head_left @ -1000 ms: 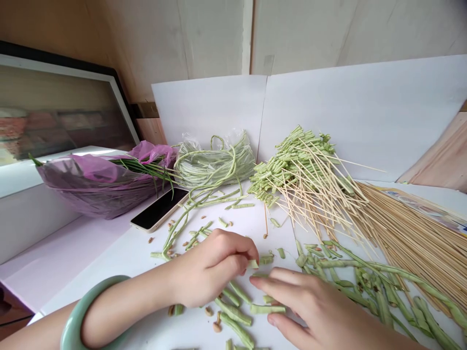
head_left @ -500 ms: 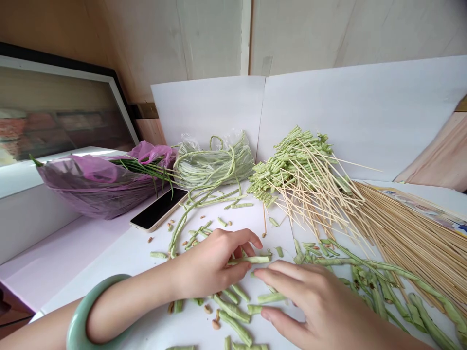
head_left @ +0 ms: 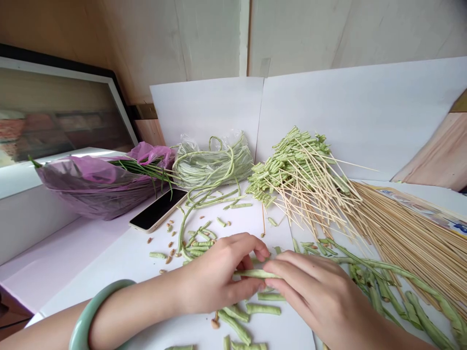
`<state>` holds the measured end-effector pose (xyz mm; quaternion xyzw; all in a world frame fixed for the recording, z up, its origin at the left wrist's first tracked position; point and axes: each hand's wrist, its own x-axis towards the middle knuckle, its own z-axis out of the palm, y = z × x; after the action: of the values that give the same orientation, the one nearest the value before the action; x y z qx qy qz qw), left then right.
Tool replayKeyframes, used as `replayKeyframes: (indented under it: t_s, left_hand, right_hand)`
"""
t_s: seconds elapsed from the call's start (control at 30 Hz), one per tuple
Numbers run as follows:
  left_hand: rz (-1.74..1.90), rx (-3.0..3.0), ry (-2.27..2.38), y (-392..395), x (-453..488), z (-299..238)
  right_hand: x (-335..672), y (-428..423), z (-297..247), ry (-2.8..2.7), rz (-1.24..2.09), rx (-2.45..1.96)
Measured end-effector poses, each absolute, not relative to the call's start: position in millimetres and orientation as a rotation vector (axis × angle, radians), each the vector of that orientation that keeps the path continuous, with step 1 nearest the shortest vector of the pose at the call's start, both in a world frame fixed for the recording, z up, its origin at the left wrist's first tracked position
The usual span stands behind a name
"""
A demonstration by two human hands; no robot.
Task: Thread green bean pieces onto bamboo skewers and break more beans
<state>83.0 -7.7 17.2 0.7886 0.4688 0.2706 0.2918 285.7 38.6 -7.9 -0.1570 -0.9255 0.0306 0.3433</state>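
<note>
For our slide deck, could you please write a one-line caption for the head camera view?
The left hand and right hand hold a yardlong bean over a white table, bamboo skewers beyond.

The bean (head_left: 255, 273) looks matt and ridged; far right, the skewers (head_left: 408, 243) are bare, pale wood. The near-left bangle (head_left: 85, 311) is smooth, glossy stone, the far-left bag (head_left: 91, 187) thin shiny plastic, the phone (head_left: 158, 209) glossy glass, the far backing (head_left: 328, 116) matt white paper.
</note>
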Motion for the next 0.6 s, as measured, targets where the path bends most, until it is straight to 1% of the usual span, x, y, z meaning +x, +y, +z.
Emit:
replayKeyframes:
  t_s: [0.2,0.43,0.5,0.6]
  left_hand:
    - [0.545,2.270,1.277,-6.4,79.3,20.2]
    - [0.559,2.350,1.171,-10.3,85.1,16.2]
    - [0.556,2.425,1.092,-10.0,84.7,15.5]
    - [0.549,2.515,0.837,-9.9,82.8,15.9]
  right_hand:
    - [284.8,39.4,-3.1,-2.421,0.094,-0.461]
    - [285.1,36.7,-5.4,-2.473,-0.072,-0.300]
    - [286.0,34.7,-2.7,-2.516,-0.121,-0.225]
    - [286.8,31.4,1.8,-2.610,-0.113,-0.105]
